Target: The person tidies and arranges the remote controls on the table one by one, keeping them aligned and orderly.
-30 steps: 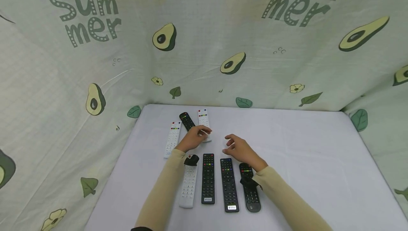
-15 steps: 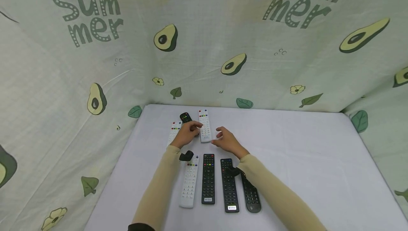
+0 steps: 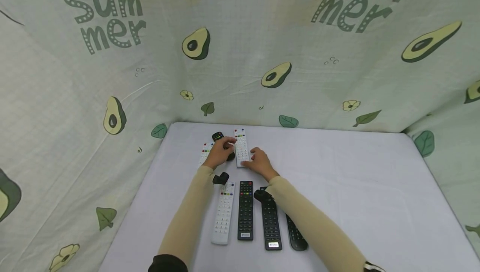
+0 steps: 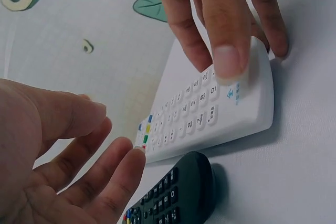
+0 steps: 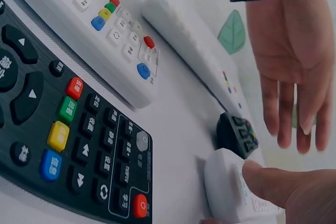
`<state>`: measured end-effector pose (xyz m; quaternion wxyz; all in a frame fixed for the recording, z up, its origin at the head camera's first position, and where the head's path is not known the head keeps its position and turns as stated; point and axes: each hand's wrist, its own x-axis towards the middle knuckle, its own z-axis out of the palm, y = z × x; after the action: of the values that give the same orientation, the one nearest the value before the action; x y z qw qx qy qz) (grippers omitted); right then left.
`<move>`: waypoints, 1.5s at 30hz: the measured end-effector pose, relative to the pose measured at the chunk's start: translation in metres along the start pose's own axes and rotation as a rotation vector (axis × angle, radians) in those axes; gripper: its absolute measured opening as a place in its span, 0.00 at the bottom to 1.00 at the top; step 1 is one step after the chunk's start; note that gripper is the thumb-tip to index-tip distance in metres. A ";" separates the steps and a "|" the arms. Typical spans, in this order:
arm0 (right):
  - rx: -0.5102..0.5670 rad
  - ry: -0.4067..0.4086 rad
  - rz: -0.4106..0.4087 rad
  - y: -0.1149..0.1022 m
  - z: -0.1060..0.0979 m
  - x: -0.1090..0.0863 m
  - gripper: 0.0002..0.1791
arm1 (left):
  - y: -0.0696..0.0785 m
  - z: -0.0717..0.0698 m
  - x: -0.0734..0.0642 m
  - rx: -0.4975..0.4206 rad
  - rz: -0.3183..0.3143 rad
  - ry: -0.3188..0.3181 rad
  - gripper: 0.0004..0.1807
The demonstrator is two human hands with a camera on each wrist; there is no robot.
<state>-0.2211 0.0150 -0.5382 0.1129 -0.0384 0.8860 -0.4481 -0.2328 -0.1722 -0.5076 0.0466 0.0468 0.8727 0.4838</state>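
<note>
A white remote control [image 3: 241, 140] lies near the back of the table, with coloured buttons at its far end. My right hand [image 3: 260, 164] is at its near end. In the left wrist view, the right thumb lies on top of the white remote control [image 4: 194, 135] while the fingers bend down along its far side. My left hand [image 3: 218, 152] hovers with loosely bent fingers over a black remote control [image 3: 217, 136], fingertips close to the white one's left edge. It holds nothing in the left wrist view, where the black remote control [image 4: 197, 182] lies just below it.
Another white remote control [image 3: 204, 154] lies left of my left hand, partly covered. In front stand a white remote [image 3: 223, 218] and several black remotes [image 3: 245, 213] in a row, the rightmost [image 3: 298, 238] partly under my right sleeve. A printed cloth [image 3: 232, 47] hangs behind the table.
My right hand has moved left and forward onto the near end of the back white remote control. My left hand has moved left and slightly back, uncovering that remote. The remotes have stayed put.
</note>
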 end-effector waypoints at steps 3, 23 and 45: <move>-0.032 0.009 0.022 -0.003 0.002 0.002 0.34 | 0.001 0.003 0.005 -0.026 -0.018 0.008 0.19; -0.028 0.005 0.108 -0.003 -0.009 -0.002 0.31 | 0.001 0.021 0.037 -0.094 -0.165 0.041 0.33; -0.064 -0.004 0.115 0.005 -0.028 -0.014 0.25 | 0.003 0.038 0.051 0.008 -0.185 -0.025 0.35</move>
<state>-0.2139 0.0426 -0.5234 0.1388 0.0082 0.9005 -0.4121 -0.2782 -0.1326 -0.5266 0.1018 -0.0278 0.8747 0.4731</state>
